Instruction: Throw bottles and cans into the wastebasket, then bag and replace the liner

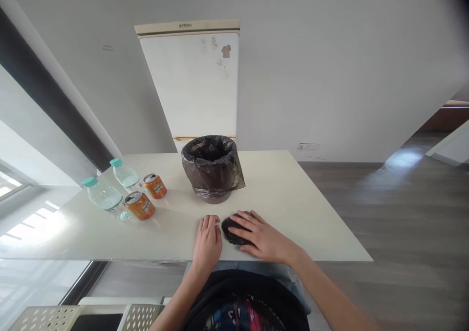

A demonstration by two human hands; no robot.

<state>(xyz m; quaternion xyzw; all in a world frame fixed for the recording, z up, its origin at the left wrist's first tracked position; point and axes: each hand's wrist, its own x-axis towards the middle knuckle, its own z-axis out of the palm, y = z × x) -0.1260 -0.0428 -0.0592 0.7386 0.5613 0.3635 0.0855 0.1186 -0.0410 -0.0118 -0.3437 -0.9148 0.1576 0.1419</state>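
A crumpled black plastic bag point(234, 238) lies bunched up near the front of the table. My right hand point(258, 235) is over it, with fingers spread and curved across its top and right side. Just left of the bag, my left hand point(208, 238) rests on the table, its fingers loosely curled and nothing visible in them. Behind both hands stands a round bin point(216, 200), upright and lined with a dark plastic bag point(208, 174) folded over its rim. The inside of the bin is too dark to make out.
At the left of the pale table point(286, 189) stand two clear bottles point(104, 196) with teal caps and two opened orange cans point(141, 208). A white fridge point(198, 81) stands behind the table. Below the front left edge is a perforated cream-coloured item point(44, 317).
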